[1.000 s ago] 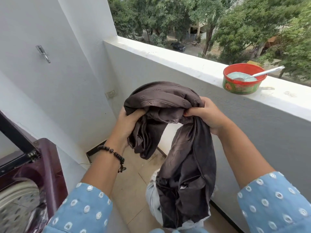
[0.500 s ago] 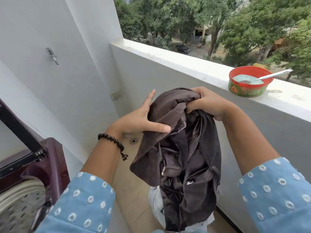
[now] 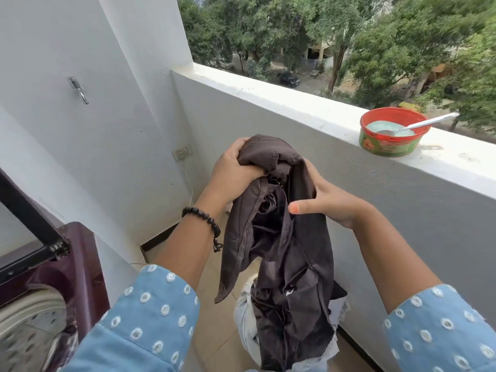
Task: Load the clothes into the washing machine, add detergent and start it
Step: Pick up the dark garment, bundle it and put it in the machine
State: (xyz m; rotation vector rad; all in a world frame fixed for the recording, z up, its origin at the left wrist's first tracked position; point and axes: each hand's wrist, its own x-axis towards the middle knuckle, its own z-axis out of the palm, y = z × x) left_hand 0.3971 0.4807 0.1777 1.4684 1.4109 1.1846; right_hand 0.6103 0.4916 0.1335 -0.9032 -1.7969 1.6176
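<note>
I hold a dark brown garment (image 3: pixel 284 264) bunched up in front of me over the balcony floor. My left hand (image 3: pixel 233 170) grips its top fold. My right hand (image 3: pixel 330 202) holds its right side, thumb across the front and fingers hidden behind the cloth. The garment's lower end hangs down over a pale heap of clothes (image 3: pixel 245 320) on the floor. The maroon washing machine (image 3: pixel 83 267) stands at lower left with its lid (image 3: pixel 24 210) raised and the steel drum (image 3: pixel 26 334) showing. A red-rimmed bowl of pale detergent powder (image 3: pixel 389 135) with a spoon (image 3: pixel 429 121) sits on the parapet ledge.
The white parapet wall (image 3: pixel 268 146) runs along my right, with trees and a street beyond. A white wall on the left carries a metal hook (image 3: pixel 78 89) and a socket (image 3: pixel 183 152). A tiled floor (image 3: pixel 214 331) lies between the machine and the parapet.
My left hand went from lying flat against the garment to gripping its top. My right hand slid down from the top to the garment's side, thumb out. The view shifted slightly left.
</note>
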